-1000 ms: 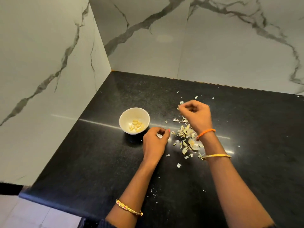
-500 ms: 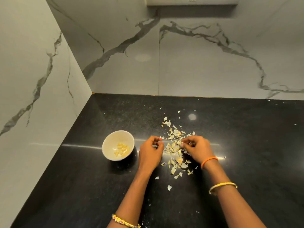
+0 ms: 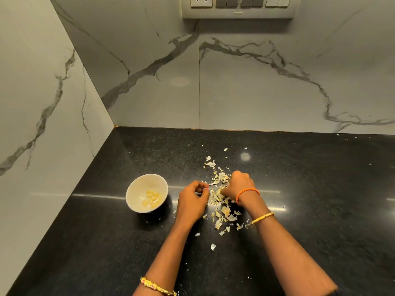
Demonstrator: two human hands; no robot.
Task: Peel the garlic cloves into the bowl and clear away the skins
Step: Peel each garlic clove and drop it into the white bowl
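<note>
A small white bowl (image 3: 136, 189) with several peeled garlic cloves (image 3: 152, 198) stands on the black counter (image 3: 320, 189), left of my hands. A loose pile of garlic skins (image 3: 220, 210) lies between and below my hands. My left hand (image 3: 192, 201) rests at the pile's left edge with its fingers curled and its fingertips pinched together; what they pinch is too small to tell. My right hand (image 3: 237, 184) is curled into the pile's upper right part, and its fingers gather skins.
Marble-look walls close the counter at the back and on the left. A switch and socket panel (image 3: 237, 6) sits high on the back wall. Stray skin flakes (image 3: 213, 246) dot the counter near my forearms and beyond the pile.
The camera has tilted up, so the switch panel has come into view. My right hand has come back from beyond the pile and now digs into it. My left hand stays at the pile's left edge.
</note>
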